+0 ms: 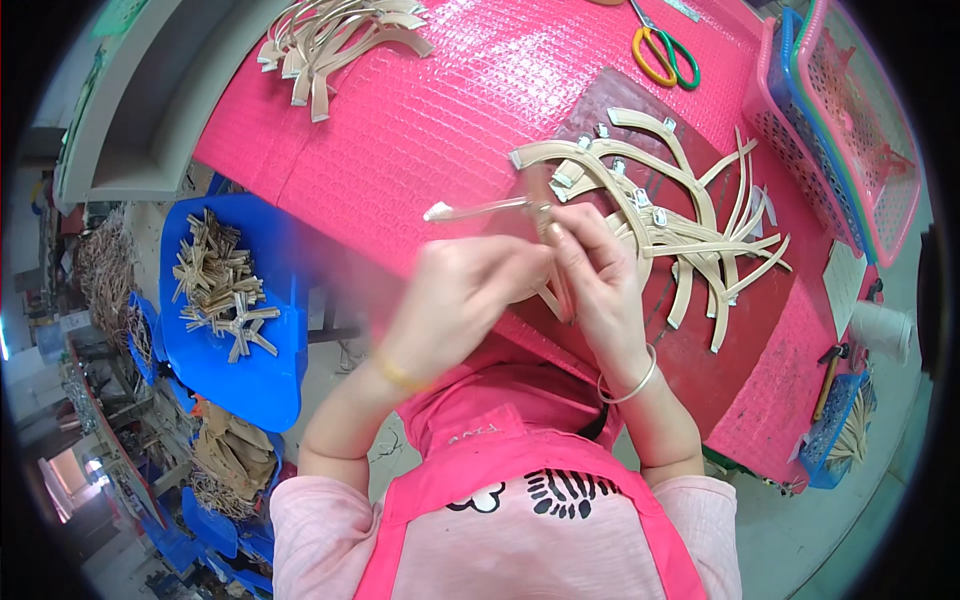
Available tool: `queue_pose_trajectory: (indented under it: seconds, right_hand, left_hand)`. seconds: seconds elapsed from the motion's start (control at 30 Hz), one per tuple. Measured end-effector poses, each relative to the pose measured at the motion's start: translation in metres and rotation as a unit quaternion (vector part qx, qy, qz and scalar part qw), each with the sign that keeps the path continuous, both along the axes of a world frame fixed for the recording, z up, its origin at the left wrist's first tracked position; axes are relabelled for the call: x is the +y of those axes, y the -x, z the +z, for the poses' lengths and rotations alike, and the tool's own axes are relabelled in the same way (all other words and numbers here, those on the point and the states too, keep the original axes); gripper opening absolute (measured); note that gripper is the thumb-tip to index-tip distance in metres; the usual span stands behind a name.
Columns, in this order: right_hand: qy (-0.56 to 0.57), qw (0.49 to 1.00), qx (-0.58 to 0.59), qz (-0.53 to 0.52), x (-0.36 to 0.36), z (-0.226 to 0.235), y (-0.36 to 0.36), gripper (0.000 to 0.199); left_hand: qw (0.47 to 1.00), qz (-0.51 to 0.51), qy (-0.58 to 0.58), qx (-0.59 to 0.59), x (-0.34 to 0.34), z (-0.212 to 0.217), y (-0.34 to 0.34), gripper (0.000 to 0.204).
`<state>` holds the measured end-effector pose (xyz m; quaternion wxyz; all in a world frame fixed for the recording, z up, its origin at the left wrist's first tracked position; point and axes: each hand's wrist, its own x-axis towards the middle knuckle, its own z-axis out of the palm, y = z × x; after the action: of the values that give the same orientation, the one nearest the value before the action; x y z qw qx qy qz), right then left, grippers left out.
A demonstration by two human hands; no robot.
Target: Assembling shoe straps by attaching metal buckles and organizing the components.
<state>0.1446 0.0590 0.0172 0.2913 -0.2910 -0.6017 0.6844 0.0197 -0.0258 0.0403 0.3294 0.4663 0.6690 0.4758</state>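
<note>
In front of my chest both hands meet over a beige strap piece (541, 190), which is smeared by motion. My right hand (605, 268) is closed, thumb and fingers pinching the strap. My left hand (462, 288) is closed too, its fingertips brought up against the right hand; what they grip is hidden. From the held piece a thin pale strip with a white end (438, 212) sticks out to the left. Just beyond my right hand, several beige straps with small buckles (690, 205) lie overlapping on a dark red mat (720, 385).
Pink textured sheeting (440, 110) covers the table. Another bundle of beige straps (335, 45) lies far left, and scissors (665, 55) at the far edge. Stacked plastic baskets (815, 150) stand right. A blue stool (235, 375) at left carries a pile of strap pieces (220, 280).
</note>
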Motion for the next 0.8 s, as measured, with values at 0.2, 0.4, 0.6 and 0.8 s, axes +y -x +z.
queue_pose_trajectory:
  seconds: [0.2, 0.4, 0.6, 0.8]
  right_hand:
    - [-0.144, 0.988, -0.05, -0.006, 0.028, 0.03, -0.014, 0.015]
    - [-0.407, 0.913, -0.032, 0.006, 0.037, 0.019, -0.008, 0.016]
    - [-0.636, 0.77, 0.034, 0.035, 0.022, 0.003, -0.03, 0.02]
    - [-0.627, 0.775, 0.056, 0.057, 0.016, 0.003, -0.035, 0.02]
  left_hand:
    - [0.914, 0.001, 0.059, -0.4, 0.018, -0.019, -0.019, 0.023]
    - [0.851, 0.065, 0.058, -0.517, 0.019, -0.001, -0.028, 0.026]
    - [0.896, 0.02, -0.011, -0.444, 0.015, -0.015, -0.03, 0.028]
    - [0.912, 0.051, -0.02, -0.407, 0.012, -0.019, -0.029, 0.03]
